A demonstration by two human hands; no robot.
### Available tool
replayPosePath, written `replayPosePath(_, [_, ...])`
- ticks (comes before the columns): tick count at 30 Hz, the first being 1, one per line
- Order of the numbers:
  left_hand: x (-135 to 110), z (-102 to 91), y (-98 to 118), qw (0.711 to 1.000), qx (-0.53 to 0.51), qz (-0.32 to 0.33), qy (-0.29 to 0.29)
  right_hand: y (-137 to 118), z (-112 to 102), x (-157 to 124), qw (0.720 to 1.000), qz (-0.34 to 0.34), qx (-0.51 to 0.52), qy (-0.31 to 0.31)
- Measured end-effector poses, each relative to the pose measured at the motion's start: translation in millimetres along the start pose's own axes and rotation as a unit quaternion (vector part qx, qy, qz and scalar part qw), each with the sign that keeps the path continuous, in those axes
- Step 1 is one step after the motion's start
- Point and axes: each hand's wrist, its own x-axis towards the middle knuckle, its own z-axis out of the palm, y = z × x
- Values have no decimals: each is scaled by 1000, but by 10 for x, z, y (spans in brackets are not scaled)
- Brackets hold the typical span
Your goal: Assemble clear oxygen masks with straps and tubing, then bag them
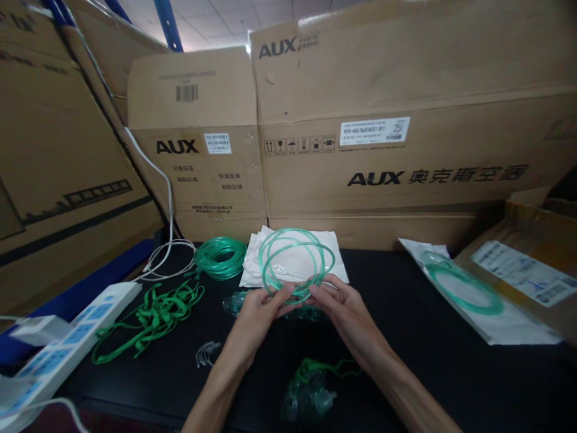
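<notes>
Forearms (216, 385) angled in; hands (259, 319) pinching green tubing coil (293, 230), paper sheets (256, 264) along back table edge (396, 250).

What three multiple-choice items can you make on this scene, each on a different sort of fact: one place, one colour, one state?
1. Where is the power strip from the left hand?
A. To its left
B. To its right
C. Directly under it

2. What colour are the loose straps?
A. Red
B. Yellow
C. Green

3. What state is the tubing in, held by the left hand and the right hand?
A. Straight
B. Coiled in loops
C. Cut into short pieces

Answers:
1. A, the strip lies at the table's left side, beyond that hand.
2. C, the straps show green on the black table.
3. B, the tubing forms round loops above both hands.
</notes>
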Motion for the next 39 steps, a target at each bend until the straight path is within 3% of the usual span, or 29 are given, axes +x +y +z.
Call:
replayPosePath(10, [5, -115, -48, 999, 45, -14, 5, 96, -19, 32, 1000, 1, -15, -18])
replayPosePath(21, [-2, -86, -60, 997, 62, 3, -48, 168, -44, 39, 1000, 1, -3, -23])
replayPosePath(26, [-54, -150, 108, 997, 79, 19, -15, 105, -10, 21, 999, 24, 15, -41])
replayPosePath(29, [-39, -350, 315, 995, 87, 34, 45, 57, -18, 9, 999, 31, 27, -28])
replayPosePath(34, [177, -942, 639, 977, 89, 42, 188, 31, -59, 8, 999, 30, 33, -13])
replayPosePath(39, [465, -1403, 723, 960, 94, 10, 265, 43, -52, 19, 999, 35, 34, -14])
